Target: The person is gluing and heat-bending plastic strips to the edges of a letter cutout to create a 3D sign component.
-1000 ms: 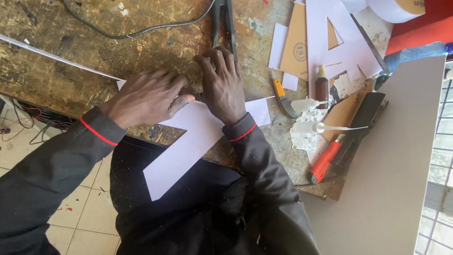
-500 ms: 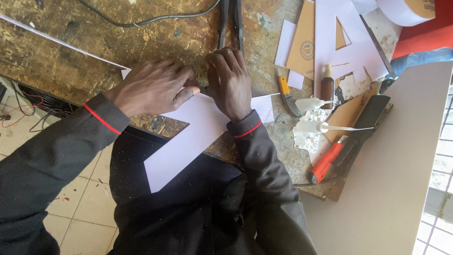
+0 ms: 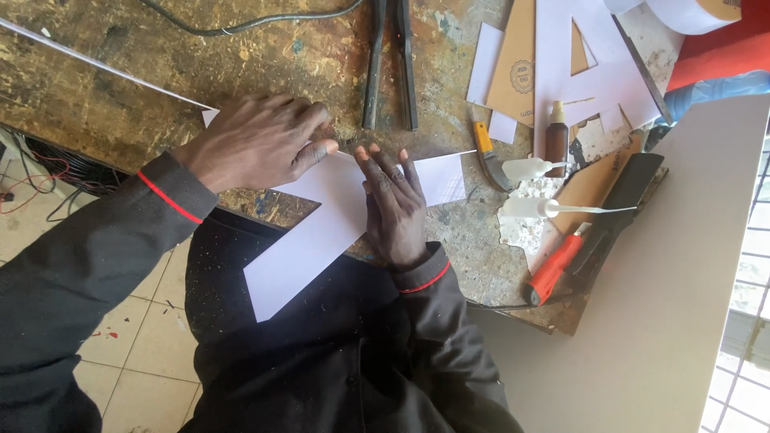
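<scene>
A white cut-out sheet (image 3: 309,240) lies across the worn workbench (image 3: 200,64), one long arm hanging over the front edge toward my lap. My left hand (image 3: 261,140) presses flat on its upper left part, fingers pointing right. My right hand (image 3: 393,200) lies flat on the middle of the sheet, fingers stretched forward and together. Both palms rest on the sheet; neither grips anything. A thin white strip (image 3: 104,64) runs from the far left toward my left hand.
Black pliers-like handles (image 3: 391,64) lie just beyond my hands. To the right are a yellow-handled knife (image 3: 487,152), a small brown bottle (image 3: 557,136), white glue nozzles (image 3: 533,207), a red-handled cutter (image 3: 555,269), a white letter cut-out (image 3: 593,72) and a large grey board (image 3: 666,289).
My right hand has slid toward me and to the right along the sheet. The left hand stays pressed at the sheet's upper left.
</scene>
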